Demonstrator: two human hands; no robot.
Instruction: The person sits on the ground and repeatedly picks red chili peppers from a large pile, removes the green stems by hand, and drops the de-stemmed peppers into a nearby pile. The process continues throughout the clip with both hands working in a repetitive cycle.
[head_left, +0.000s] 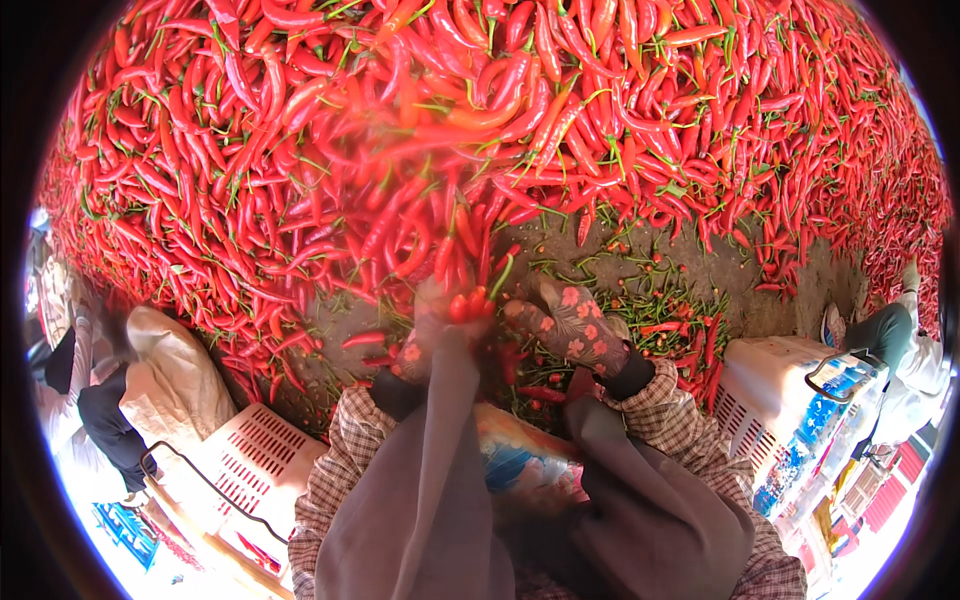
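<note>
A huge heap of red chili peppers (247, 135) with green stems fills the view before me. My left hand (442, 315), in a floral-patterned glove, is at the heap's near edge, partly hidden by grey cloth; a few red chilies (471, 304) stick up at its fingers. My right hand (574, 326), in a matching glove with orange-pink flowers, is beside it, over the ground; its fingertips are blurred, and I cannot tell what they hold. Cut-off green stems and chili bits (667, 300) lie in a pile just beyond and right of my right hand.
A light plastic crate (259, 457) with a wire handle stands at the lower left, a pale sack (169, 375) behind it. Another crate (742, 420) stands at the right. People (919, 360) sit at the far right and at the far left (105, 420).
</note>
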